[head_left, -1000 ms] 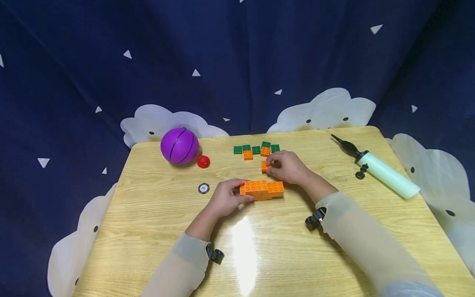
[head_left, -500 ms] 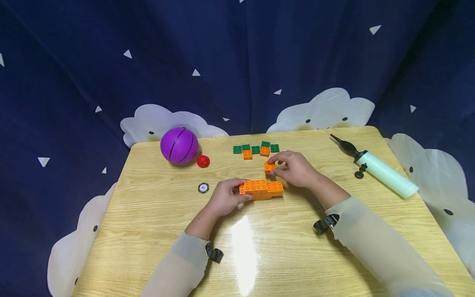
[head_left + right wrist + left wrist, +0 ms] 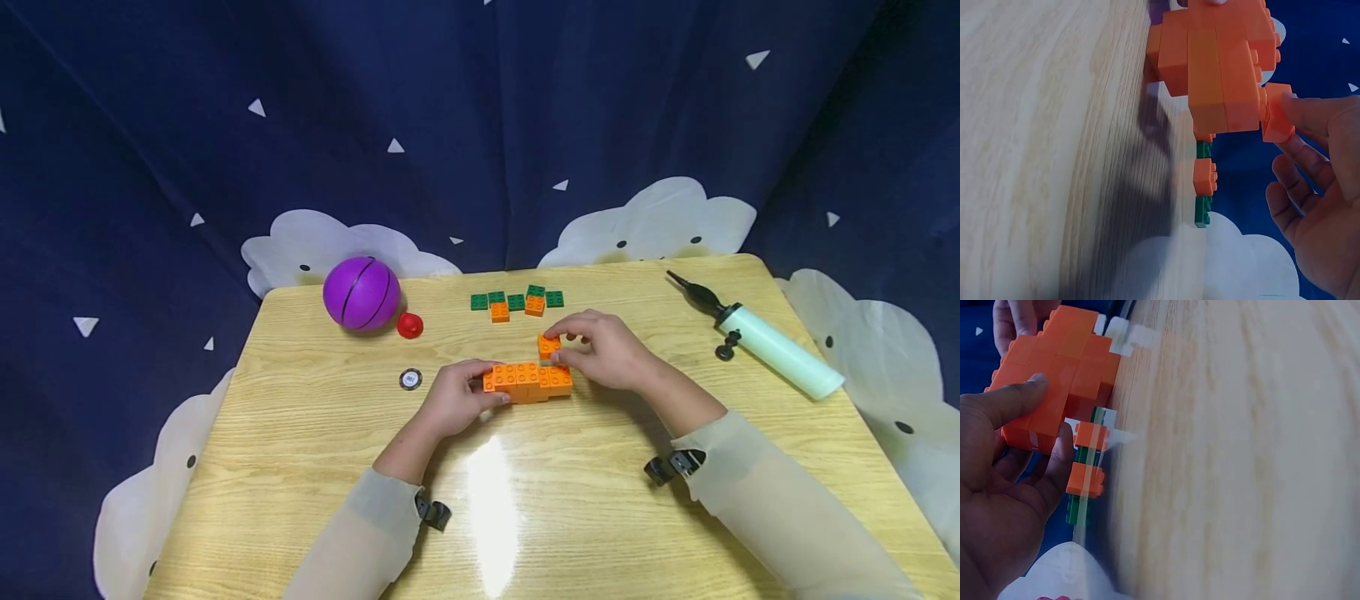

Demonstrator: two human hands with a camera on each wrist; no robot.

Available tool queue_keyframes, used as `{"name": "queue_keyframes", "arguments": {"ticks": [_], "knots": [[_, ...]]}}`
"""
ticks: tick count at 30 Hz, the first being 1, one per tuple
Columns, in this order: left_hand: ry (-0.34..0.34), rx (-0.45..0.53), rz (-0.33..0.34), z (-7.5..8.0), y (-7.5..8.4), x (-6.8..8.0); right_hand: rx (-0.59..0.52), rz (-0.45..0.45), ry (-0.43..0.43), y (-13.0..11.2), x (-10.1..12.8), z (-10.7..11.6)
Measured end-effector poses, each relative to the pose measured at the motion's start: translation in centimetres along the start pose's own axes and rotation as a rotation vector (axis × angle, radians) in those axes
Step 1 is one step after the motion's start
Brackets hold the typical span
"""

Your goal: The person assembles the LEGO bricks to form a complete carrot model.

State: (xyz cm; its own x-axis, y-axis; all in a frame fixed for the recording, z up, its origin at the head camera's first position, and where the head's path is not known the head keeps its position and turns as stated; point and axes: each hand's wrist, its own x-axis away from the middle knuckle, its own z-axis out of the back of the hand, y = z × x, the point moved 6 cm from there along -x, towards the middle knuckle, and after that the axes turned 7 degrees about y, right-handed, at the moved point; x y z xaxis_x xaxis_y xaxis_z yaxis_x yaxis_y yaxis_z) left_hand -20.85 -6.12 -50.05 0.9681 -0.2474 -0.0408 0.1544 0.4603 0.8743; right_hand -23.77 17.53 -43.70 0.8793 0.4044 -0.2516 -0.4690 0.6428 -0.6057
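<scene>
My left hand [image 3: 452, 402] grips the left end of a stepped build of joined orange toy bricks [image 3: 522, 383], thumb on the near side. Between thumb and fingers, my right hand [image 3: 615, 354] pinches a single orange brick [image 3: 548, 345], just behind and above the build's right end. In the right wrist view, this loose brick [image 3: 1280, 122] sits close against the studs of the build [image 3: 1207, 75]; whether it touches them I cannot tell. The left wrist view shows the thumb lying across the build's [image 3: 1054, 381] smooth side.
Several green bricks [image 3: 478, 302] and two orange ones [image 3: 499, 312] lie behind the hands. A purple ball [image 3: 362, 293], a small red hat-shaped piece [image 3: 410, 325] and a round chip [image 3: 410, 379] are at left. A hand pump [image 3: 780, 350] lies at right.
My right hand has lifted the single orange brick from the table and brought it right and nearer, to the build's right end. The left hand and the build have stayed put.
</scene>
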Motion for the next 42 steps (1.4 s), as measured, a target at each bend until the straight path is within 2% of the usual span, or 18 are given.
{"name": "queue_keyframes", "arguments": {"ticks": [13,32,42], "knots": [[-0.003,0.017,0.001,0.0,-0.1,0.0,-0.035,0.060,-0.033,-1.5,1.6,-0.3],[-0.005,0.023,0.001,0.0,0.1,0.0,-0.019,0.082,-0.046,-1.9,2.5,-0.7],[0.005,0.008,0.000,-0.1,0.0,-0.1,-0.033,0.062,-0.062,-2.0,2.4,-0.7]]}}
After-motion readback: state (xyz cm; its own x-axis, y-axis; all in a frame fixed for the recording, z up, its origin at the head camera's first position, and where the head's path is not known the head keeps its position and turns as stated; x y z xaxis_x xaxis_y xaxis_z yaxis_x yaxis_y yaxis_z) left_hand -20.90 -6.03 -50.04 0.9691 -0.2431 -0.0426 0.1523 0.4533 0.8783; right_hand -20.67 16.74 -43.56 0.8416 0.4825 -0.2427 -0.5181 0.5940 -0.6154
